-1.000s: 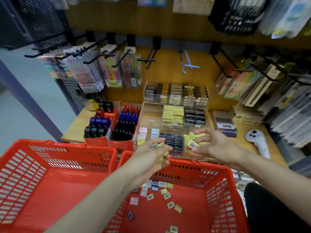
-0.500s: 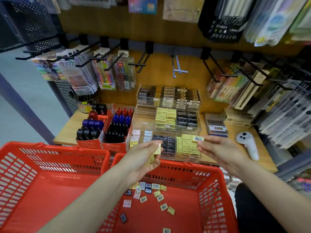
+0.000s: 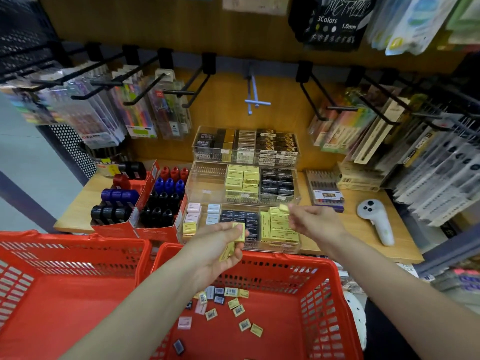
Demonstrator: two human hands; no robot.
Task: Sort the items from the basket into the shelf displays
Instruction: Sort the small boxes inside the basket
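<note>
Nearby, marker boxes [image 3: 137,201], white controller [image 3: 375,219], second basket [image 3: 65,281]

Up at one o'clock, a black hanging pen pack [image 3: 335,19] reads "METALLIC", "3Colors" and "1.0mm", with a line of Chinese characters beneath, too small to make out. Barcodes show on the small boxes [image 3: 231,292] in the red basket [image 3: 324,294], digits unreadable.

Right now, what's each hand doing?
Left hand: holding several yellow erasers.
Right hand: pinching one yellow eraser.
</note>
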